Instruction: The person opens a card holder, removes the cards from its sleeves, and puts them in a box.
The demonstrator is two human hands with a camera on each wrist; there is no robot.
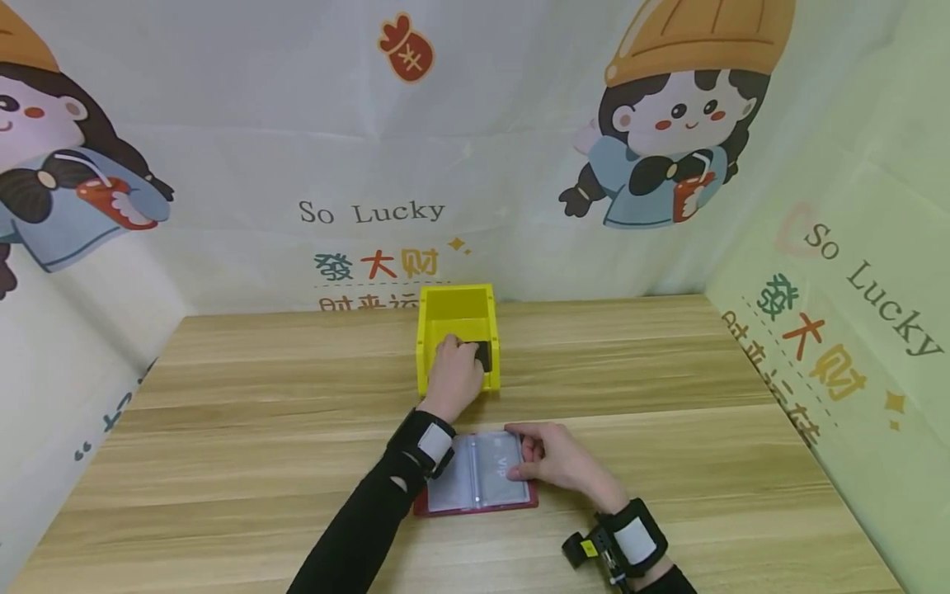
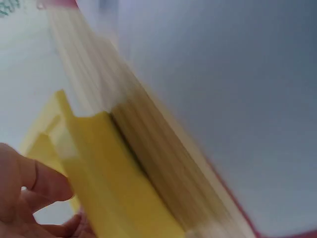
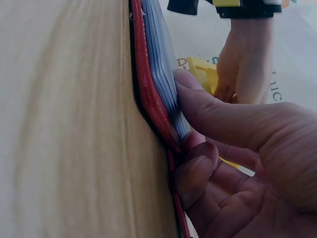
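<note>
A small yellow bin point(image 1: 456, 301) stands open-topped at the middle of the wooden table point(image 1: 668, 371). My left hand point(image 1: 463, 353) reaches into its front end, fingers curled on a small dark card point(image 1: 483, 355). The blurred left wrist view shows only curled fingers point(image 2: 34, 183) beside the yellow bin's wall point(image 2: 114, 188). Nearer me lies an open red card holder point(image 1: 475, 478) with clear sleeves. My right hand point(image 1: 529, 462) pinches its right edge; in the right wrist view the thumb point(image 3: 208, 111) lies on the sleeves point(image 3: 156, 59) and a fingertip point(image 3: 193, 168) presses the red cover's edge.
A cartoon-printed cloth backdrop point(image 1: 371, 214) closes off the table's far side and both flanks. Bare wood extends left and right of the bin. Both wrists wear black straps with cameras point(image 1: 616, 549).
</note>
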